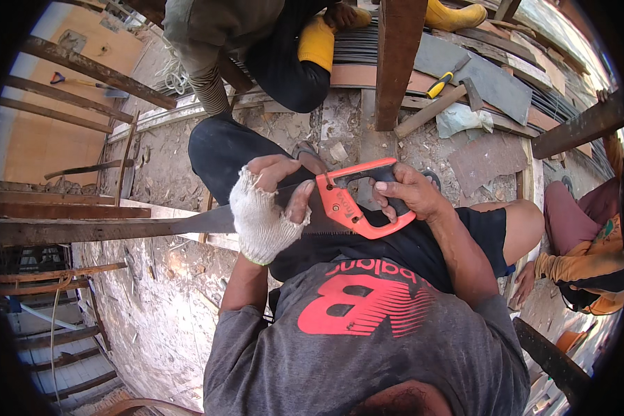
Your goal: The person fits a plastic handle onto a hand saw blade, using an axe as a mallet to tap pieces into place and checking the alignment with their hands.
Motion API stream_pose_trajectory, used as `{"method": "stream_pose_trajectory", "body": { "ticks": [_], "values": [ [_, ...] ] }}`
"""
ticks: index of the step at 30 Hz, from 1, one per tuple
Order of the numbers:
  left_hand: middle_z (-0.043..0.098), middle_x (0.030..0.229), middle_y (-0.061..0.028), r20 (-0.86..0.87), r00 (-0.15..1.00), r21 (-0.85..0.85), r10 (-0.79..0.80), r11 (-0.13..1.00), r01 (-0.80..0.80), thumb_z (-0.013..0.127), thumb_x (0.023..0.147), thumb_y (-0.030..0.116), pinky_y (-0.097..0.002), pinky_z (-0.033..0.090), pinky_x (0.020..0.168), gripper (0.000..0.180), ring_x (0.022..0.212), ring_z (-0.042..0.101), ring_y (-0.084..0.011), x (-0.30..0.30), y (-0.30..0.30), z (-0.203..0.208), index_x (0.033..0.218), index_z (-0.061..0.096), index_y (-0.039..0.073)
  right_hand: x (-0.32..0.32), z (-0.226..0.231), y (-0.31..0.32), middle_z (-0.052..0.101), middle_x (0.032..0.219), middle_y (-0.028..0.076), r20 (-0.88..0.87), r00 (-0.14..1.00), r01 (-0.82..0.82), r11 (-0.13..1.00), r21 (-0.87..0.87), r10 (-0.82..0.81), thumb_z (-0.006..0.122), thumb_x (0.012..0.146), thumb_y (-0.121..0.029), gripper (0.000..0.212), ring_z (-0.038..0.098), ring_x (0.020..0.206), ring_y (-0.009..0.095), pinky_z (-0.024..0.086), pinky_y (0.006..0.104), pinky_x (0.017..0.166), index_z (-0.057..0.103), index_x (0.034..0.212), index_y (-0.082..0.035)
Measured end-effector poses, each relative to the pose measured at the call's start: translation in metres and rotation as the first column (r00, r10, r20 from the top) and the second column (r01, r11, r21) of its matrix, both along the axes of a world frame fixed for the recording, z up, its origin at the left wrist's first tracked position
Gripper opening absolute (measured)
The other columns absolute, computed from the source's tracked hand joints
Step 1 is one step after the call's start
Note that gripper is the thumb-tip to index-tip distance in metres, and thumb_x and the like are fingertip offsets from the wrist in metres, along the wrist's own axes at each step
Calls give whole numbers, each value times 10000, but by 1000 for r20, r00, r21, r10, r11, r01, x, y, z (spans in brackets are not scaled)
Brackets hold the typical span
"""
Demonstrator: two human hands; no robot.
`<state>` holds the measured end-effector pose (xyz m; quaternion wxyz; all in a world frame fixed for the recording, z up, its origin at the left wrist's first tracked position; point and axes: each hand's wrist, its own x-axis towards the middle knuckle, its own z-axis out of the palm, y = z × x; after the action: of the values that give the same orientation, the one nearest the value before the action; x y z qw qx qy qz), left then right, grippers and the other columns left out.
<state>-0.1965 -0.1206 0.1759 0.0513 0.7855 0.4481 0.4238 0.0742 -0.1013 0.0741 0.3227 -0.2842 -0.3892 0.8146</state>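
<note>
My right hand (412, 194) is closed around the black grip of a handsaw (331, 201) with an orange handle frame. The saw's dark blade runs leftward across my lap, its toothed edge toward me. In a white knit glove with bare fingertips, my left hand (265, 215) is at the blade, covering part of it. Its thumb and fingers are apart, with dark blade visible between them. Beyond the glove, the blade's far end meets or overlaps a long wooden beam (83, 231); whether they touch is unclear.
A hammer (433, 109) and a yellow-and-black handled tool (445, 82) lie ahead near a grey board (492, 80). An upright wooden post (397, 62) stands there. One person (222, 41) crouches opposite; another (586, 243) is at right. Open framing (55, 340) lies lower left.
</note>
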Motion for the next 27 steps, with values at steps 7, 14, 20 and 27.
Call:
{"method": "stream_pose_trajectory", "body": {
  "ticks": [7, 14, 20, 27],
  "values": [
    [703, 970, -131, 461, 876, -882, 142, 182, 435, 677, 946, 354, -314, 539, 783, 406, 862, 676, -196, 3, -80, -42, 1068, 653, -33, 1, 11, 6, 560, 745, 36, -10, 997, 76, 996, 47, -76, 596, 1014, -237, 262, 562, 540, 121, 496, 258, 458, 558, 1135, -8],
    [639, 1241, -182, 867, 210, -422, 451, 442, 791, 735, 916, 301, -446, 549, 934, 627, 1091, 664, -306, 25, -59, -77, 1397, 466, 1, -25, 18, -1, 568, 751, 51, -163, 984, 84, 996, 31, -78, 600, 1009, -221, 261, 563, 521, 125, 504, 269, 467, 538, 1127, 4],
    [687, 1115, -208, 837, 276, -536, 472, 608, 586, 738, 918, 262, -446, 596, 845, 524, 936, 703, -324, 26, -53, -76, 1317, 519, 3, -14, 1, 0, 617, 1152, 146, -332, 943, 33, 995, 96, 0, 574, 1001, -443, 610, 666, 1022, 207, 572, 335, 851, 456, 1385, 16],
    [657, 1140, -169, 878, 144, -458, 457, 713, 532, 714, 930, 151, -464, 612, 870, 469, 969, 700, -338, 26, -37, -67, 1321, 501, 4, -8, -18, -4, 646, 1170, 181, -240, 971, 54, 986, 157, -15, 523, 1019, -476, 651, 673, 1051, 226, 570, 399, 884, 461, 1393, 53]
  ]
}}
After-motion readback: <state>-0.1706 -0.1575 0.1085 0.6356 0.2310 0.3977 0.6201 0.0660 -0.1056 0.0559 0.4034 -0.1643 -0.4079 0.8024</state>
